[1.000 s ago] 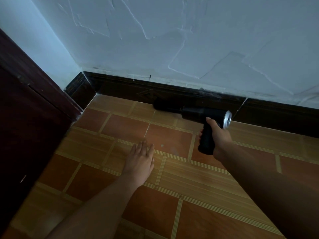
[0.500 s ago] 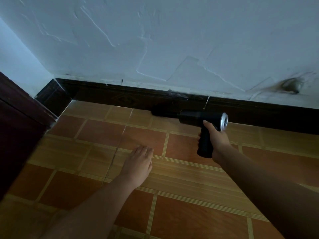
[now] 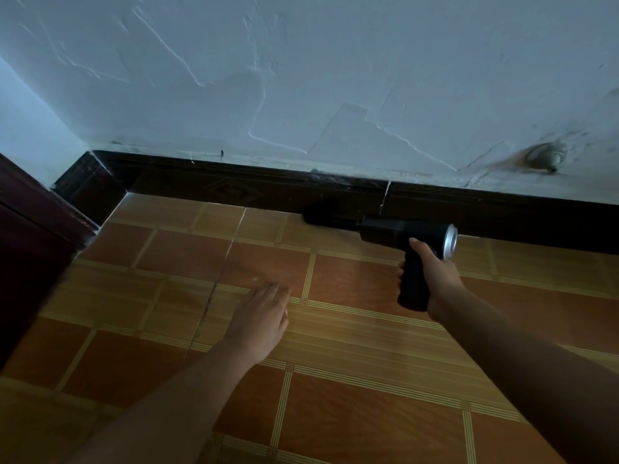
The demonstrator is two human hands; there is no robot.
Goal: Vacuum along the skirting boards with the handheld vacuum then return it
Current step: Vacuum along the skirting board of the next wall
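- The step in hand looked to be the sweep along the dark brown wooden skirting board [image 3: 234,190]. It ran along the far edge of the orange-and-tan tiled floor [image 3: 335,413], under the white cracked plaster wall [image 3: 335,78].
- The black pistol-shaped plastic handheld vacuum [image 3: 395,230] sat level just above the tiles, about midway along the floor's far edge. Its dark nozzle [image 3: 321,217] pointed left at the foot of the board and its silver rear cap [image 3: 450,241] faced right.
- Whether the nozzle actually touched the board could not be told, as it was dark against dark.
- To do this well, I judged the nozzle should stay low, hug the seam where board meets tile, and travel slowly and evenly. The floor's far left corner and the pale vertical joint in the board [image 3: 385,195] probably trap dust and deserve a pause.
- The right hand [image 3: 435,277] gripped the vacuum's handle, its fingers [image 3: 401,264] curled fully round the front and the thumb up near the barrel.
- The left hand [image 3: 263,318] lay palm down on the tiles, well apart from the vacuum. Its fingers [image 3: 273,291] were straight and close together, holding nothing, seemingly as a prop.
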